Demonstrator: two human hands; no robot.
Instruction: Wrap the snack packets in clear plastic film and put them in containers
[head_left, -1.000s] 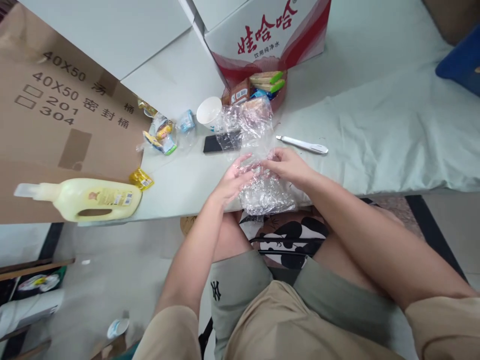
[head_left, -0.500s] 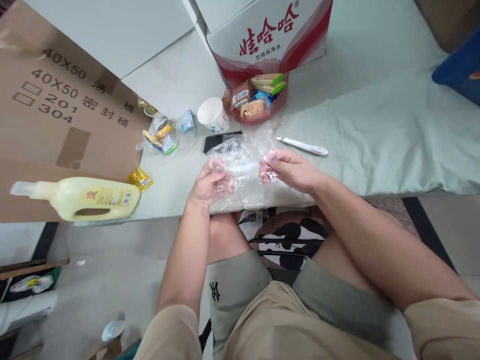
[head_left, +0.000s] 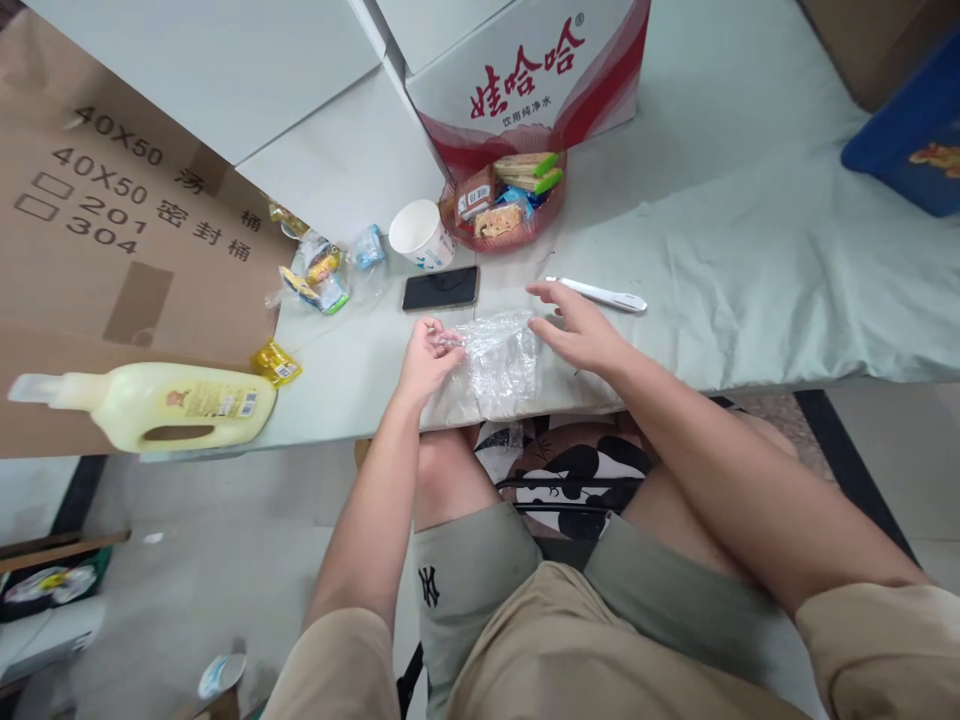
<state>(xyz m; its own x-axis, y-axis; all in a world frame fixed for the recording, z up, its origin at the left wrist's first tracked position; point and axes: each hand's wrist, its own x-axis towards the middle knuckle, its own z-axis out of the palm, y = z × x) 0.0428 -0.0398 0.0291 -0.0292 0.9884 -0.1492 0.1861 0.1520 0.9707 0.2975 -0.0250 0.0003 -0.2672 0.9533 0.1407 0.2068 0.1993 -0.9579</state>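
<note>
Clear plastic wrap (head_left: 499, 362) lies crumpled on the worktop (head_left: 352, 365), near its front edge, between the two hands. Left hand (head_left: 429, 362) is at the wrap's left edge, fingers curled, pinching it between thumb and fingertips. Right hand (head_left: 576, 328) is at the wrap's right side, thumb and fingers spread wide, nothing gripped. Its thumb tip is right at the wrap's upper right corner; can't tell if it touches. Wrap is wrinkled and shiny, pale cloth visible through it.

Phone (head_left: 440, 288) lies flat beyond the left hand, dark screen up, apart from the wrap. Utility knife (head_left: 609, 296) lies just beyond the right hand, its left end close behind the index finger; contact there unclear. White cup (head_left: 420, 236) stands upright beyond the phone. Red bowl (head_left: 555, 208) sits to the right of the cup, holding wrapped snacks, in front of the white box (head_left: 525, 100) with red lettering.

Far left: pale yellow bottle (head_left: 180, 405) on its side along the front edge, small yellow packet (head_left: 275, 362) by its base, big cardboard box (head_left: 150, 220) behind them.
</note>
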